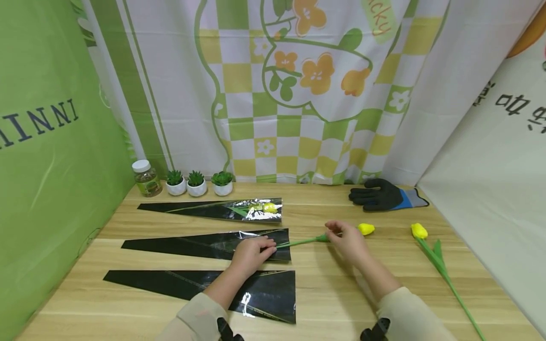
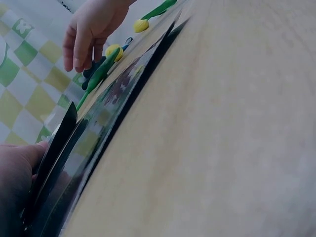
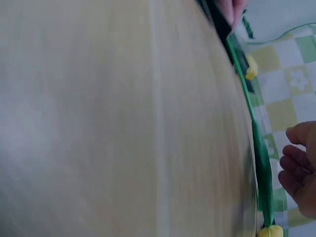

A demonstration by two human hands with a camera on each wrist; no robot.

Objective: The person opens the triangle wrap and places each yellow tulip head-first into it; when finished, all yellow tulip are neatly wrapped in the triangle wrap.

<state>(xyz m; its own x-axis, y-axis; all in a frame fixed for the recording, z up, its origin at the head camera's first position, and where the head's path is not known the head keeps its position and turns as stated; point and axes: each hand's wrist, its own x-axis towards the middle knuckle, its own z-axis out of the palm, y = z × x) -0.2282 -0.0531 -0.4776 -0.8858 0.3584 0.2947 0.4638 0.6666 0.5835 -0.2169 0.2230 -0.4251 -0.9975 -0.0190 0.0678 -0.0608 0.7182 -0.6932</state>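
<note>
Beside the mouth of the middle black flower sleeve (image 1: 183, 245), my left hand (image 1: 250, 255) pinches the sleeve's edge, its flap raised in the left wrist view. A yellow artificial tulip (image 1: 366, 229) lies to the right, its green stem end reaching into the sleeve opening. My right hand (image 1: 350, 241) hovers beside the tulip's leaf and head. Its fingers are loosely bent and apart from the stem in the right wrist view. A flat black sleeve (image 1: 264, 293) lies nearer me; another sleeve (image 1: 204, 210) farther back has a yellow tulip inside.
On the right lies a second yellow tulip (image 1: 443, 272). A black and blue work glove (image 1: 384, 196) sits at the back right. A jar (image 1: 147, 180) and three small potted succulents (image 1: 196, 184) stand along the back left, before the curtain (image 1: 281, 142).
</note>
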